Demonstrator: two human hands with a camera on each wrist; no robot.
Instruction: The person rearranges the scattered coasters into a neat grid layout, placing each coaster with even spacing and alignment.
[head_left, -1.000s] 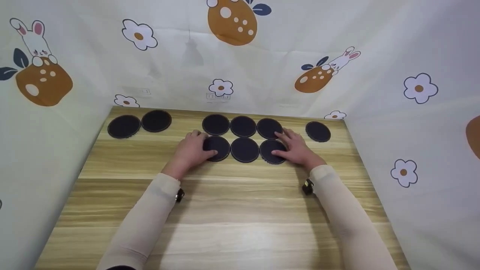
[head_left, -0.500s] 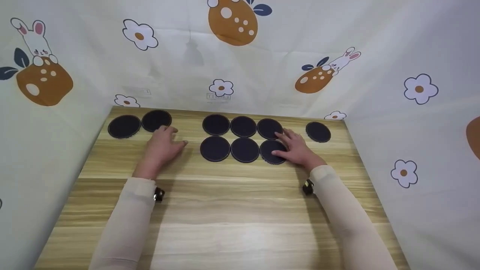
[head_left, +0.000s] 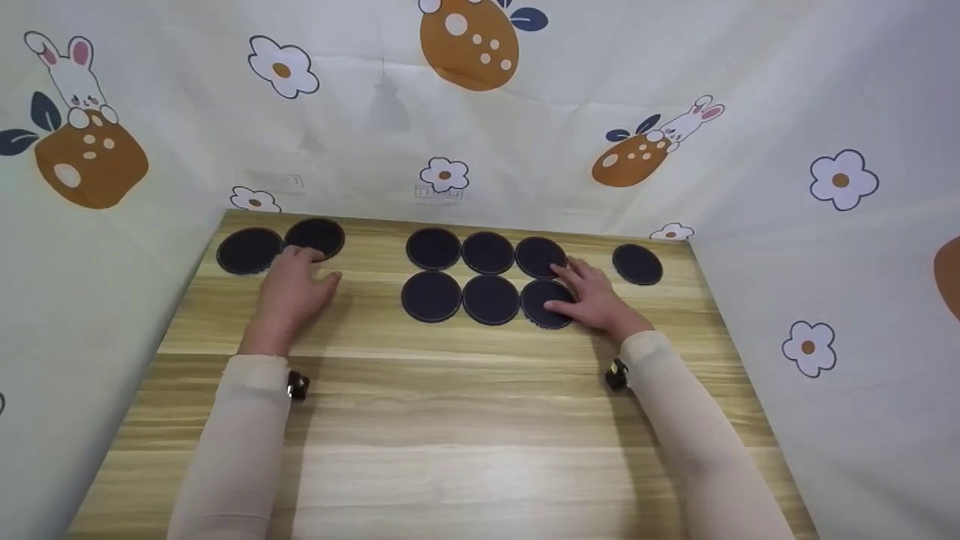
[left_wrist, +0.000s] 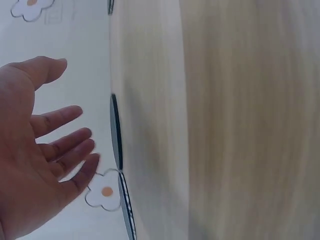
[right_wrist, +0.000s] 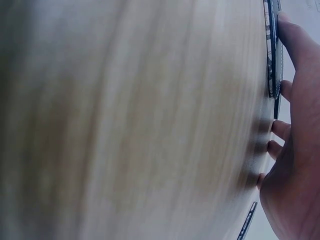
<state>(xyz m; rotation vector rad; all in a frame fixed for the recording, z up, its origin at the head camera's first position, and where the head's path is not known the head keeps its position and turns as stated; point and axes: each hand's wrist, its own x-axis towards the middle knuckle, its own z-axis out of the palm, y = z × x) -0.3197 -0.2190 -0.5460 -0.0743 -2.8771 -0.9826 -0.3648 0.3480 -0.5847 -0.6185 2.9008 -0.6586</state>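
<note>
My left hand (head_left: pixel 291 291) hovers at the near edge of two black round coasters at the back left, the outer coaster (head_left: pixel 250 251) and the inner coaster (head_left: pixel 319 234). Its fingers are loosely spread with nothing between them, and the left wrist view puts the hand above the table. On the right, my right hand (head_left: pixel 598 304) rests at the side of a block of coasters. Its thumb lies on the front right coaster (head_left: pixel 538 296); a fingertip touches the back right coaster (head_left: pixel 538 253). In the right wrist view the other fingertips reach down to the wood.
The block has two rows of three coasters, edge to edge, including the front left coaster (head_left: pixel 431 297). A lone coaster (head_left: pixel 637 265) lies at the back right. Patterned cloth walls (head_left: pixel 525 150) enclose the wooden table (head_left: pixel 465 420) at the back and sides.
My left hand has left the block's front left coaster and moved left to the two coasters there. My right hand stays where it was. No coaster has visibly shifted.
</note>
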